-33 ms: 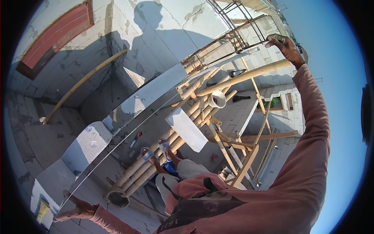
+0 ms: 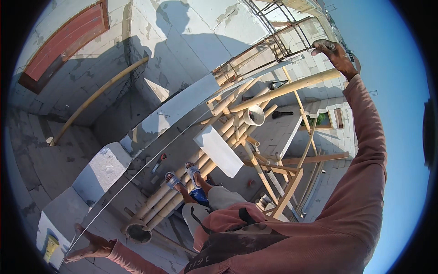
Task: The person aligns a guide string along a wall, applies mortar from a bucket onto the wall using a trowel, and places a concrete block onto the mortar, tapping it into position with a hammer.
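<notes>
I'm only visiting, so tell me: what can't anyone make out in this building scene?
Head view: what the right hand grips, if anything; the hand itself covers the spot.
Head view: whether the left hand touches the white string; too small to tell.
Head view: what the bucket holds; too small.
Head view: the stretch of bamboo poles behind the white block; the block hides it.

String (image 2: 135, 175) L, feet (image 2: 193, 171) btwn, block (image 2: 220, 151) R

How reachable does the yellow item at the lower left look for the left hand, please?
Probably yes: the left hand is spread nearby; in this view, just the white string crosses between it and the yellow item.
</notes>
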Motion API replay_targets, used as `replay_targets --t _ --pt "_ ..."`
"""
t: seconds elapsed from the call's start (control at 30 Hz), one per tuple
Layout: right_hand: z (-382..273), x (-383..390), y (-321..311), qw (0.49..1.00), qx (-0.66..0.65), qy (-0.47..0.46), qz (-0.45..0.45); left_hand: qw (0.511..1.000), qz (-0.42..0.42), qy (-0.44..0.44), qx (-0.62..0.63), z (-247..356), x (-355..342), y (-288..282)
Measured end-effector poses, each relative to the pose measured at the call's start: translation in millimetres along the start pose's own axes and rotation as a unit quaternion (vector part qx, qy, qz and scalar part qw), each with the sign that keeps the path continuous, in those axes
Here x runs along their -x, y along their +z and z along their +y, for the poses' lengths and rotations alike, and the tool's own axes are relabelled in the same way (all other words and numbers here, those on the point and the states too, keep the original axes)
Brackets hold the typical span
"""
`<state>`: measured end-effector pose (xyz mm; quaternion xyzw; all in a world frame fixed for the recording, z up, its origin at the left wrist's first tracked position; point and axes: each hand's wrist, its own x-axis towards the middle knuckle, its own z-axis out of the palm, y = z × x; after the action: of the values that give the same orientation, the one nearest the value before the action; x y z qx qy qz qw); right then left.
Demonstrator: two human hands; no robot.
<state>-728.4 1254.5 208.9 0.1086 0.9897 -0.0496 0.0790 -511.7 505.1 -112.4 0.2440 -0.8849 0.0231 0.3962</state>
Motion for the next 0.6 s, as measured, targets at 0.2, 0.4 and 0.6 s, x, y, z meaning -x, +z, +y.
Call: replay_targets --t 0.2,0.4,0.6 --pt "-11.3 0.7 15.8 0.997 0.013 -0.062 0.034 0.985 -0.019 -0.135 0.105 14.3 -3.6 -11.4" --pt "16.0 -22.9 2.3 0.997 -0.077 0.008 0.005 0.979 -0.049 -0.144 0.139 31.2 -4.9 -0.9" --pt "43.4 -55.6 21.9 0.998 -0.023 -0.062 -0.002 0.970 -0.024 -0.170 0.173 19.9 7.8 -0.2"
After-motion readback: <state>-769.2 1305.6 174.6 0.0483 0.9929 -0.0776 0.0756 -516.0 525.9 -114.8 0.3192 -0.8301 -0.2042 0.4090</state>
